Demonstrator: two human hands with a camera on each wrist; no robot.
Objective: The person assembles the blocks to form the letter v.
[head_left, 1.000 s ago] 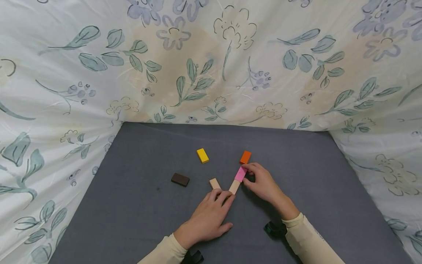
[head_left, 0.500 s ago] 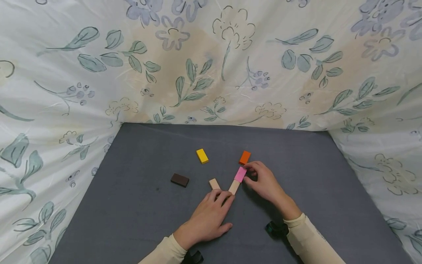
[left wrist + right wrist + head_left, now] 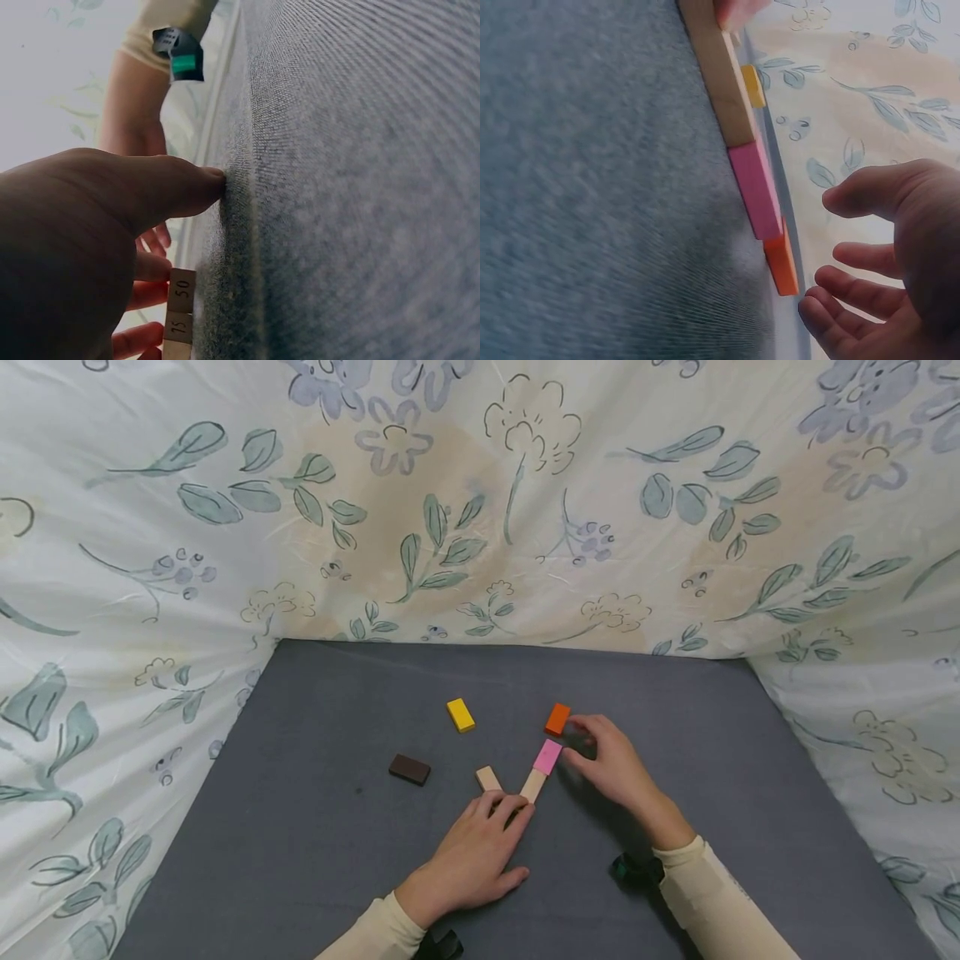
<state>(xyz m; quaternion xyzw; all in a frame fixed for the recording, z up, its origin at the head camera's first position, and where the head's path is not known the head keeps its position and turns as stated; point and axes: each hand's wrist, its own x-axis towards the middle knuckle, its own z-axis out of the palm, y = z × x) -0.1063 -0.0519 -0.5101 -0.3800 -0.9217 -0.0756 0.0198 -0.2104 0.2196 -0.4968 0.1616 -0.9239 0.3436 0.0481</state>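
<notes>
The fingertips of my left hand (image 3: 476,856) rest on light wooden blocks at the table's middle. One wooden block (image 3: 487,778) pokes out past them on the left, another (image 3: 532,786) on the right; their near ends are hidden. A pink block (image 3: 547,757) sits end to end with the right one. Beyond it lies an orange block (image 3: 557,719), a little apart in the head view. My right hand (image 3: 613,766), fingers loosely bent and spread, is just right of the pink and orange blocks, with nothing held. In the left wrist view, numbers mark a wooden block (image 3: 181,289).
A yellow block (image 3: 461,715) lies farther back, and a dark brown block (image 3: 409,769) lies to the left. Grey cloth (image 3: 315,860) covers the table. Floral curtains (image 3: 465,568) hang along its back and sides.
My right hand has come off the pink block and shifted slightly right and back, to beside the orange block. The left hand and the blocks stay put.
</notes>
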